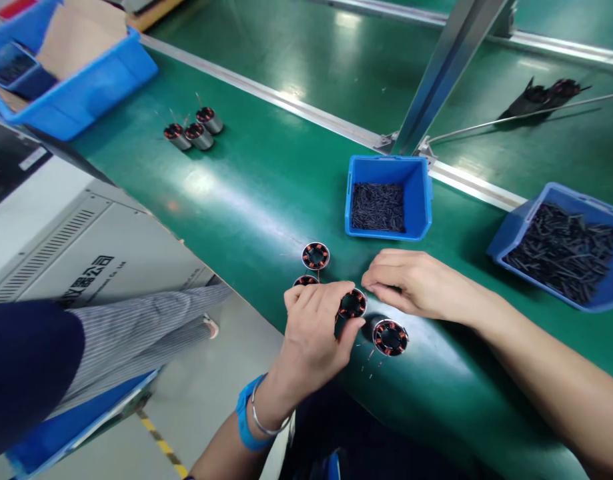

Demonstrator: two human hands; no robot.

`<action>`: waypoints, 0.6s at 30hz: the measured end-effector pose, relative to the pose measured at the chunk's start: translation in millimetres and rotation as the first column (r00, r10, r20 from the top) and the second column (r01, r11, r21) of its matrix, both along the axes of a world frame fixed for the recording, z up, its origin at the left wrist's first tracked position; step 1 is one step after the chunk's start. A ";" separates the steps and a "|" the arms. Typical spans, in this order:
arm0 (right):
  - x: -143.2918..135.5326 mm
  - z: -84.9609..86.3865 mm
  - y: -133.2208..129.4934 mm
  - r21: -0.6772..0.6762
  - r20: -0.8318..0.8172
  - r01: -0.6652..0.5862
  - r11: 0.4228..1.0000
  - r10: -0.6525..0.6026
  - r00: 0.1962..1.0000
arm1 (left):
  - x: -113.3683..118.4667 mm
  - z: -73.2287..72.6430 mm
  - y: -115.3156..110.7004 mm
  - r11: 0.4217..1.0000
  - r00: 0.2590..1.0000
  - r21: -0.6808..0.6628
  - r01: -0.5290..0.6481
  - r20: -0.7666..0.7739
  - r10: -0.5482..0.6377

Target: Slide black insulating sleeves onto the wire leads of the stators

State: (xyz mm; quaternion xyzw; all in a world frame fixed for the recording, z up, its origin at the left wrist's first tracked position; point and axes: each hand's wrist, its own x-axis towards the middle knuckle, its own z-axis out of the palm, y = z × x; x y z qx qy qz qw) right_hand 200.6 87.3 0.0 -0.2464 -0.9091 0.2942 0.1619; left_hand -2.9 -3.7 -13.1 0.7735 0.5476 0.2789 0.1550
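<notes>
My left hand (313, 340), with a blue band and a metal bracelet at its wrist, is closed around a motor stator (353, 304), a round metal shell with copper windings inside. Just to the right of that stator is my right hand (416, 283), its thumb and fingers pinched together; whatever they may hold is too small to make out. Another stator (391, 338) stands below the right hand, with thin wire ends beside it. Beyond the left hand sits a stator (315, 256), and one more (306, 281) is partly hidden by my fingers.
A blue bin (389, 233) of thin black tubes stands past my hands. Another blue bin (561, 290) with larger black pieces is at right. Several stators (199, 137) stand farther left, near a large blue crate (106, 83). A metal post (446, 80) rises behind. A person's leg (151, 333) shows at left.
</notes>
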 end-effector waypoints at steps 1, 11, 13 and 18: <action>-1.9 -1.5 1.1 0.002 -0.003 -0.014 1.000 0.014 1.000 | -0.8 0.1 -0.2 1.000 1.000 -0.002 0.002 0.008 -0.002; -6.1 -25.3 -19.1 0.090 -0.172 0.110 0.990 -0.094 0.981 | -0.7 -3.0 -1.7 0.999 0.997 -0.005 -0.033 0.075 0.034; -6.0 -24.2 -19.9 0.073 -0.180 0.118 0.990 -0.104 0.978 | -0.1 -3.6 -1.7 0.999 0.995 -0.006 -0.045 0.092 0.045; -5.3 -14.6 -23.8 -0.054 -0.130 0.068 0.996 -0.074 0.989 | -1.4 -4.2 0.1 0.999 0.992 0.002 -0.049 0.118 0.048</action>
